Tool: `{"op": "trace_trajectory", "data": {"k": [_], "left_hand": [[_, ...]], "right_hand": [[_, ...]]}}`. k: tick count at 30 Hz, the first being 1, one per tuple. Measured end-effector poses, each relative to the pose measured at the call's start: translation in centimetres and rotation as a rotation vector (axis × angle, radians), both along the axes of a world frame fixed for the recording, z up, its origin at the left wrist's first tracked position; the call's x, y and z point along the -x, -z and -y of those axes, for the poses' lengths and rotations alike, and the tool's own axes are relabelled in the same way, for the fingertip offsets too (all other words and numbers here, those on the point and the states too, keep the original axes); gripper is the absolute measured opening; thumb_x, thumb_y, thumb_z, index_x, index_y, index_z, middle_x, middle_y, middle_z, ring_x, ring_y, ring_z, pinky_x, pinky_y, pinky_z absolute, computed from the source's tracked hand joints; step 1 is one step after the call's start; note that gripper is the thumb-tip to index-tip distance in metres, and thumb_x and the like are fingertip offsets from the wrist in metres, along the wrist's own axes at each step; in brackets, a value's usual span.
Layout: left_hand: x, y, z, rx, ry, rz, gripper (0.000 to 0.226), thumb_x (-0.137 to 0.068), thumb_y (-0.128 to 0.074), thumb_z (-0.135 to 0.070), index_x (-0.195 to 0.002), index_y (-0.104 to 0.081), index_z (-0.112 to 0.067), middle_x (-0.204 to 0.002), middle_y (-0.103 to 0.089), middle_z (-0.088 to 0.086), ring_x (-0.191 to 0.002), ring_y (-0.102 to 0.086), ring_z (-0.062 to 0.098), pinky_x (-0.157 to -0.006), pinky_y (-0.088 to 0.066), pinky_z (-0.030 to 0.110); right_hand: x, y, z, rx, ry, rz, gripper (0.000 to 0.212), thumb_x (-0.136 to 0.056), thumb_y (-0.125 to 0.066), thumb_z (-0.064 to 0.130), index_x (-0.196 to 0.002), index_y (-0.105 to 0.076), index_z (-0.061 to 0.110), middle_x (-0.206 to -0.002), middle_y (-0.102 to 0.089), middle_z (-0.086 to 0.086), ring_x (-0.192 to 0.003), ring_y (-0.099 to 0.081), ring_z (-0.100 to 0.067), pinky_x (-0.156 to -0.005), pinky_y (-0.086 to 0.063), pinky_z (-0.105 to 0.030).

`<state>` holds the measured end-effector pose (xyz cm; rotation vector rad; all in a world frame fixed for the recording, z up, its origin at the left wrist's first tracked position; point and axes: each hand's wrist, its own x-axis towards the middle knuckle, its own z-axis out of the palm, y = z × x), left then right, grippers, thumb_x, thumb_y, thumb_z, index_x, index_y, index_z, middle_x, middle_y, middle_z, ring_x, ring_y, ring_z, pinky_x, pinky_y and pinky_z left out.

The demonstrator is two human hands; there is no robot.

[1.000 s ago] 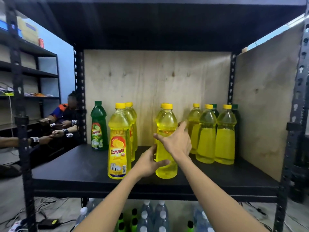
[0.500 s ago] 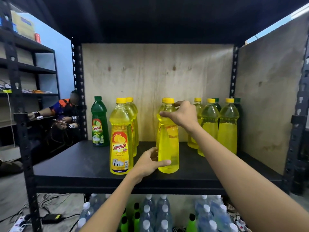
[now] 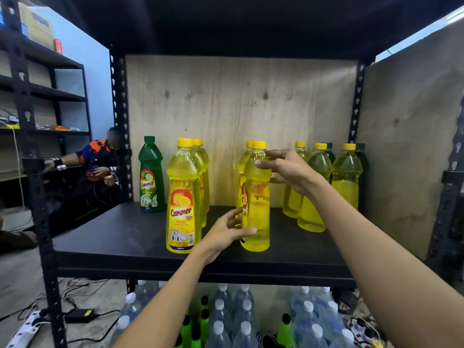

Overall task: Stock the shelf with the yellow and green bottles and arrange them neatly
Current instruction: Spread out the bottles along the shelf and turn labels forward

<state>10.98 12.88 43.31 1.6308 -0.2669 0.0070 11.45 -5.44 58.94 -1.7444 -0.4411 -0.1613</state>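
A black steel shelf (image 3: 113,234) with a matt board is carrying the stock, and a rough plywood back panel (image 3: 226,109) and a plywood side panel (image 3: 406,146) are closing it in, in a storeroom with a grey floor. The front yellow bottle (image 3: 258,197), smooth clear plastic with a yellow screw cap, is standing upright near the board's front edge, just in front of a twin. The right hand (image 3: 291,172) is pinching its shoulder, thumb in front and fingers behind. The left hand (image 3: 223,234) is curling round its base. A labelled yellow bottle (image 3: 183,197) is standing just beside it on the left, a dark green bottle (image 3: 150,177) is standing further back, and more yellow bottles (image 3: 346,182) are grouping at the right. Below the shelf, clear capped bottles (image 3: 221,310) are crowding the floor. A seated person (image 3: 95,159) is showing past the left upright.
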Motion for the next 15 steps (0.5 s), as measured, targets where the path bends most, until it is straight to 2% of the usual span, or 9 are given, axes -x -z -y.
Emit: {"op": "trace_trajectory", "data": {"k": [3,5,7,9,10,13,15], "left_hand": [[0.3,0.3,0.6,-0.142,-0.137,0.063,0.101,-0.05,-0.09,-0.054,-0.138,-0.047,-0.032,-0.127,-0.06,-0.006,-0.114,-0.06,0.011,-0.101,-0.051,0.038],[0.3,0.4,1.1,-0.208,-0.211,0.097,0.095,-0.056,-0.087,-0.056,-0.139,-0.045,-0.032,-0.125,-0.061,-0.009,-0.113,-0.06,0.01,-0.1,-0.051,0.037],[0.4,0.6,1.4,-0.222,-0.24,0.11,0.093,-0.059,-0.087,-0.055,-0.139,-0.045,-0.03,-0.124,-0.063,-0.009,-0.113,-0.061,0.01,-0.1,-0.052,0.037],[0.4,0.7,1.2,-0.241,-0.232,0.109,0.096,-0.059,-0.088,-0.054,-0.141,-0.043,-0.029,-0.126,-0.062,-0.01,-0.115,-0.059,0.009,-0.101,-0.051,0.036],[0.4,0.7,0.9,-0.267,-0.217,0.107,0.098,-0.059,-0.089,-0.052,-0.142,-0.042,-0.03,-0.128,-0.061,-0.01,-0.116,-0.057,0.009,-0.103,-0.049,0.035],[0.4,1.0,0.3,-0.314,-0.182,0.106,0.098,-0.061,-0.091,-0.043,-0.143,-0.038,-0.031,-0.132,-0.057,-0.008,-0.118,-0.054,0.01,-0.106,-0.046,0.037],[0.4,1.2,0.1,-0.281,-0.201,0.101,0.091,-0.061,-0.092,-0.039,-0.136,-0.042,-0.031,-0.128,-0.06,-0.006,-0.117,-0.058,0.012,-0.104,-0.049,0.04]], "right_hand": [[-0.4,0.5,0.3,-0.064,-0.116,-0.033,0.043,-0.087,-0.071,0.008,-0.129,-0.06,0.01,-0.115,-0.072,-0.006,-0.109,-0.067,-0.021,-0.098,-0.052,-0.045],[-0.8,0.7,0.2,-0.09,-0.175,-0.056,0.033,-0.091,-0.063,0.007,-0.124,-0.063,0.013,-0.118,-0.071,-0.008,-0.114,-0.065,-0.024,-0.101,-0.05,-0.044],[-0.9,0.6,0.0,-0.05,-0.171,-0.074,0.032,-0.093,-0.062,0.013,-0.125,-0.063,0.016,-0.122,-0.069,-0.006,-0.117,-0.062,-0.024,-0.105,-0.046,-0.047],[-0.8,0.4,-0.3,0.111,-0.077,-0.024,0.046,-0.087,-0.071,0.03,-0.13,-0.06,0.02,-0.126,-0.066,0.0,-0.12,-0.058,-0.022,-0.107,-0.043,-0.049],[-0.5,0.3,-0.5,0.186,-0.011,0.009,0.058,-0.082,-0.076,0.037,-0.134,-0.057,0.019,-0.125,-0.064,0.004,-0.117,-0.058,-0.019,-0.102,-0.046,-0.046],[-0.3,0.4,-1.3,0.179,0.138,0.037,0.09,-0.07,-0.086,0.035,-0.144,-0.043,0.007,-0.123,-0.063,-0.003,-0.106,-0.062,-0.018,-0.079,-0.056,-0.033],[-0.5,0.6,-1.5,0.142,0.123,0.014,0.095,-0.067,-0.088,0.032,-0.145,-0.041,0.004,-0.122,-0.065,-0.007,-0.104,-0.067,-0.02,-0.081,-0.059,-0.036]]}}
